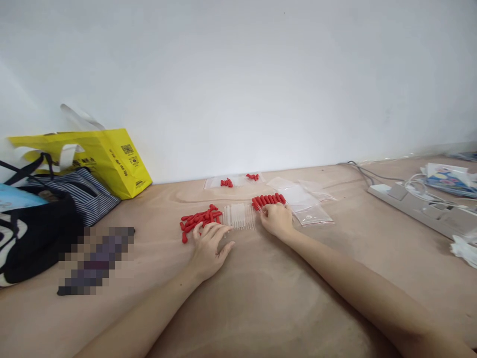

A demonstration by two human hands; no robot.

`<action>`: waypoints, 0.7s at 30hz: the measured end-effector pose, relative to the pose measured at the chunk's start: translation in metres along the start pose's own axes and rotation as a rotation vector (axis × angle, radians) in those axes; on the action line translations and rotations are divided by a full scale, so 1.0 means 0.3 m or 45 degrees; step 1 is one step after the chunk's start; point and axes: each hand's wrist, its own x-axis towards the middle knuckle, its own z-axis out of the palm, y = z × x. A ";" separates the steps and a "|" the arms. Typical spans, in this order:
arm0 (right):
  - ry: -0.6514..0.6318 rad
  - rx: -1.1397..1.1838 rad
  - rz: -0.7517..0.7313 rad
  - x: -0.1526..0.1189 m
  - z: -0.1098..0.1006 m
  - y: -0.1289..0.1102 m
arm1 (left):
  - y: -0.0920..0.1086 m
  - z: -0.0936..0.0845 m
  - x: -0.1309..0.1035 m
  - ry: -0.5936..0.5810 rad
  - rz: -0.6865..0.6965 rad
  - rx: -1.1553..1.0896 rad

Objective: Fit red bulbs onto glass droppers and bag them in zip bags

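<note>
The left hand (pixel 210 248) is palm down, half open with fingers loosely parted, its fingertips at the near edge of the red pile (pixel 203 218). The right hand (pixel 278 219) is narrowed, fingers bent together at the near side of the red row (pixel 268 200); whether it grips a piece I cannot tell. Both forearms lie low over the table (pixel 242 308). Between pile and row, clear sticks (pixel 238 216) lie side by side. Just right of the row are flat clear bags (pixel 298 199). Farther back, near the wall (pixel 238 89), two small red clusters (pixel 226 183) rest on clear plastic (pixel 213 183)
</note>
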 end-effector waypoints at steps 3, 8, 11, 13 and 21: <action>0.036 -0.089 0.025 0.009 0.009 -0.018 | 0.005 -0.003 0.003 0.029 0.000 0.014; 0.029 -0.190 -0.022 0.011 0.007 -0.021 | -0.011 -0.006 0.002 0.157 -0.159 0.063; 0.020 -0.185 -0.027 0.018 0.010 -0.028 | -0.048 -0.011 -0.004 0.226 -0.312 0.106; 0.025 -0.159 0.001 0.027 0.019 -0.036 | -0.078 -0.014 -0.007 0.243 -0.393 0.141; 0.102 -0.123 0.062 0.043 0.032 -0.036 | -0.180 -0.062 -0.004 -0.033 -0.392 0.229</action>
